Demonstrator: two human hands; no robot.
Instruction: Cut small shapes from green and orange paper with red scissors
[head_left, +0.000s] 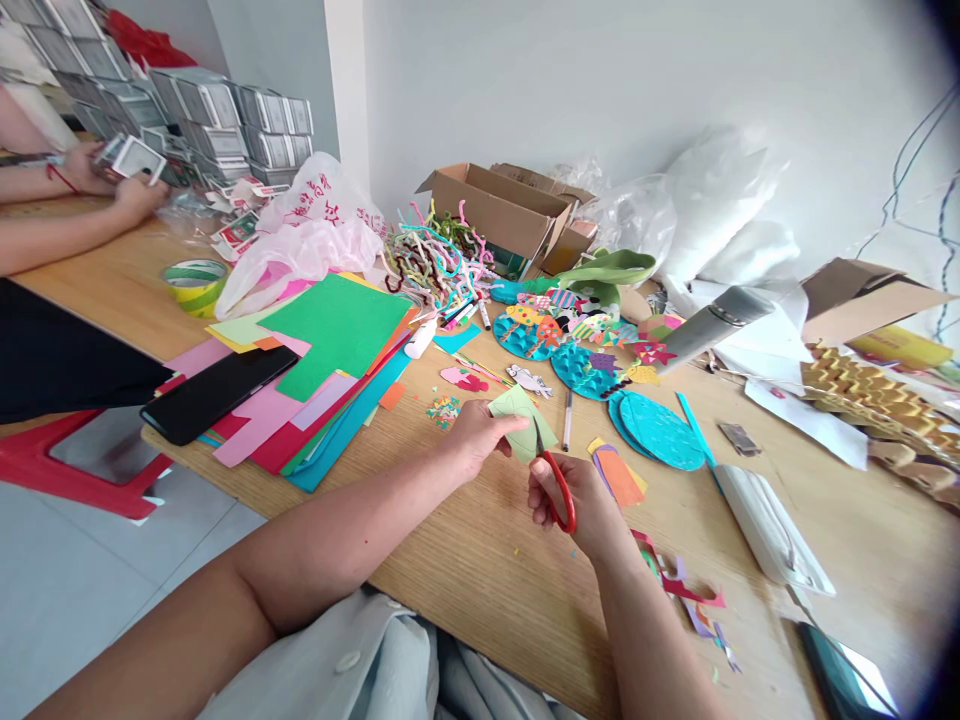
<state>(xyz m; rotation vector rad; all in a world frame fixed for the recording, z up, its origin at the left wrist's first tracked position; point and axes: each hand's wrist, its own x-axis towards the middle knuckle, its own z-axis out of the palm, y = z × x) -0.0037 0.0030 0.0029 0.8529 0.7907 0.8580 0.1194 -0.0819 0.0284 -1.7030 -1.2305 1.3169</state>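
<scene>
pale grey shirt point(319, 655) I see from afar, round light button point(348, 661), creased grey cloth point(480, 682) below, left hand point(474, 438) and right hand point(581, 498) bare

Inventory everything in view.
Paper: one, green, centre
Scissors: one, red-handled, centre
Sheets: many, mixed, left
Phones: two, black, left, right
Tape: one, yellow, left
Pipe cleaners: many, mixed, back
Cutouts: many, mixed, middle
Discs: several, blue, middle
Boxes: several, brown, back
Bags: several, whitish, back
Cases: many, grey, back
Pouch: one, white, right
Stool: one, red, left
Table: one, brown, below
Cylinder: one, silver, right
Co-worker's hands: two, back left
Left hand: one, holding paper
Right hand: one, holding scissors
</scene>
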